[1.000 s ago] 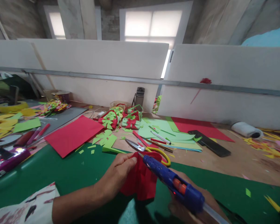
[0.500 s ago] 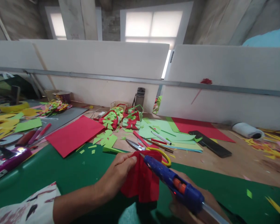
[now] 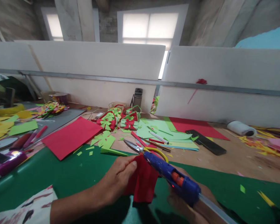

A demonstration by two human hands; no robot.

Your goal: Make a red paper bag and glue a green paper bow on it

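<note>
My left hand [image 3: 118, 179] pinches the top edge of a folded red paper piece [image 3: 143, 182] held just above the green mat [image 3: 67, 174]. My right hand [image 3: 189, 208], mostly hidden under the tool, grips a blue hot glue gun [image 3: 175, 179] with an orange trigger. The gun's nozzle rests against the upper edge of the red paper, close to my left fingertips. A glue stick pokes out of the gun's back end toward the lower right.
Yellow-handled scissors [image 3: 146, 149] lie just beyond the paper. A red sheet [image 3: 71, 135], light green cut-outs [image 3: 105, 140], finished red-green paper baskets [image 3: 118, 118], pens, a black phone [image 3: 205, 141], a bottle [image 3: 137, 97] and a white roll [image 3: 240, 128] cover the wooden table. White panels stand behind.
The view has shifted slightly. My hands, the red paper and the glue gun keep nearly the same pose, with the nozzle still at the paper's top edge.
</note>
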